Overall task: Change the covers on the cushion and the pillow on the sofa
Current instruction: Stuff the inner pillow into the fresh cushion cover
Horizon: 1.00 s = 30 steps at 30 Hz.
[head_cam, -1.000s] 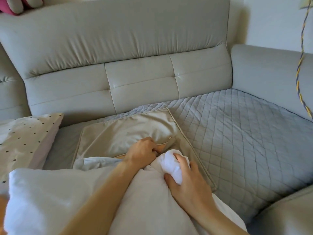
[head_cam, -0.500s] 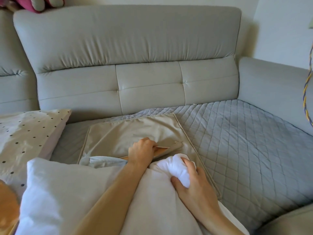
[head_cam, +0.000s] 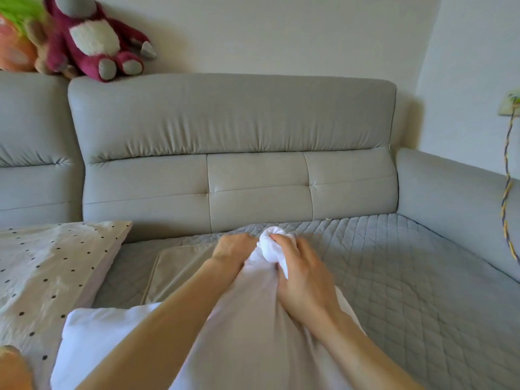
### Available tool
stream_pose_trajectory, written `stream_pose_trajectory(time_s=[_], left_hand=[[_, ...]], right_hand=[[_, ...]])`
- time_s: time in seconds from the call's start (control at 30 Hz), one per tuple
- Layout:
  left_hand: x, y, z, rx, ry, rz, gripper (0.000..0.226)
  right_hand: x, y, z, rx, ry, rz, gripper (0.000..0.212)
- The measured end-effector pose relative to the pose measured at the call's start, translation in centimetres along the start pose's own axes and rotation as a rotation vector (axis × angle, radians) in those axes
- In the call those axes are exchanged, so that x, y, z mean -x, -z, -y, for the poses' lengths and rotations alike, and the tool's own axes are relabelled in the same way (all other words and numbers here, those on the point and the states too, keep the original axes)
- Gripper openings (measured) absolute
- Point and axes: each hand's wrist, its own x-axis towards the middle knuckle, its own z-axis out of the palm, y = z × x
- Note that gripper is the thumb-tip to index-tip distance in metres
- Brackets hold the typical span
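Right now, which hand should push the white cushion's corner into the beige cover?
Right, probably. The right hand grips the bunched corner of the white cushion, pointed toward the beige cover. The left hand sits at the cover's edge, seemingly holding it open.

You are working in a home: a sofa (head_cam: pixel 230 130) is filling the corner, a plush toy (head_cam: pixel 92 38) is sitting on its back, a quilted mat (head_cam: pixel 394 263) is covering its seat.
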Motion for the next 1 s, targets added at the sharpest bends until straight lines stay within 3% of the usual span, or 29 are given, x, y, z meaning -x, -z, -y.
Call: stream_pose_trajectory(time_s=[0.1, 0.33, 0.43, 0.53, 0.6, 0.67, 0.73, 0.87, 0.93, 1.0], left_hand=[[0.0, -0.8, 1.1, 0.06, -0.008, -0.034, 0.019], [-1.2, -2.3, 0.1, 0.048, -0.124, -0.246, 0.014], [-0.2, -3.0, -0.3, 0.001, -0.411, -0.435, 0.018], [1.5, -4.9, 2.1, -0.166, -0.585, -0.54, 0.02], [2.8, -5.3, 5.9, -0.212, -0.468, -0.54, 0.019], [5.0, -4.9, 9.9, -0.161, -0.242, -0.379, 0.03], [8.7, -3.8, 12.5, -0.087, -0.03, -0.184, 0.026], [14.5, -3.3, 13.2, -0.008, 0.097, -0.144, 0.031], [15.2, -3.9, 12.9, 0.106, 0.159, -0.079, 0.031], [15.1, -4.6, 12.0, 0.234, 0.212, 0.009, 0.028]], right_hand=[[2.1, -5.0, -1.8, 0.123, -0.038, 0.18, 0.049], [3.0, -7.2, -2.5, 0.282, 0.069, 0.043, 0.058], [2.2, -7.6, -2.7, 0.285, -0.07, -0.039, 0.053], [1.3, -7.8, -2.9, 0.32, -0.079, -0.107, 0.028], [0.9, -7.6, -3.2, 0.362, -0.109, -0.151, 0.026], [0.9, -7.8, -3.9, 0.382, -0.14, -0.157, 0.025], [0.7, -7.8, -4.0, 0.405, -0.113, -0.131, 0.026], [0.7, -7.7, -2.8, 0.44, -0.093, -0.118, 0.024], [1.0, -7.6, -2.4, 0.461, -0.185, -0.021, 0.026], [0.9, -7.2, -2.4, 0.472, -0.326, 0.196, 0.037]])
